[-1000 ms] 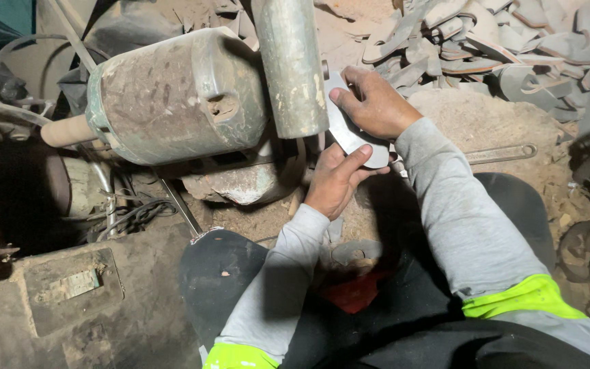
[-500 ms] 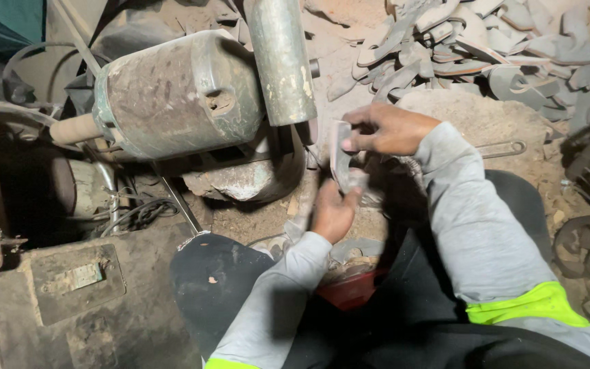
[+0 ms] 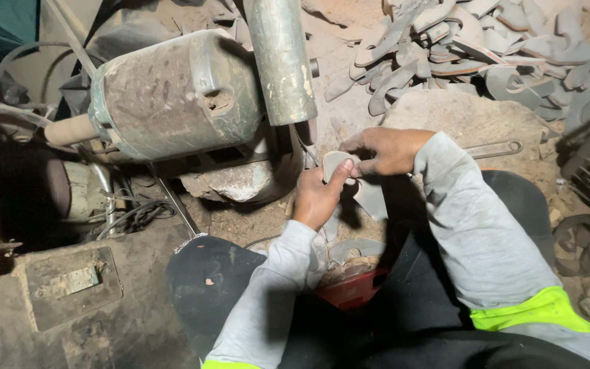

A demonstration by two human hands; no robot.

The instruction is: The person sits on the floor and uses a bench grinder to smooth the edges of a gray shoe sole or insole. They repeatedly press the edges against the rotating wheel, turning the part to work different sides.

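Both my hands hold one curved grey metal blade [image 3: 362,188] in front of my knees. My left hand [image 3: 319,196] grips it from below, thumb pressed on its upper end. My right hand [image 3: 385,149] pinches the same end from above. The blade's lower part hangs down between my hands, partly hidden by them. Just left of my hands stands a dusty motor housing [image 3: 172,96] with a vertical metal cylinder [image 3: 281,58] in front of it.
A heap of similar curved metal blades [image 3: 479,48] lies at the back right on a dirt mound [image 3: 466,116]. A wrench [image 3: 493,148] rests on the ground by my right arm. Cables [image 3: 134,215] and a metal plate [image 3: 69,283] lie left. A red object [image 3: 353,290] sits between my legs.
My hands have drawn back from the machine toward me, bringing the blade with them. My left hand has come up and its thumb now presses the blade's top end.
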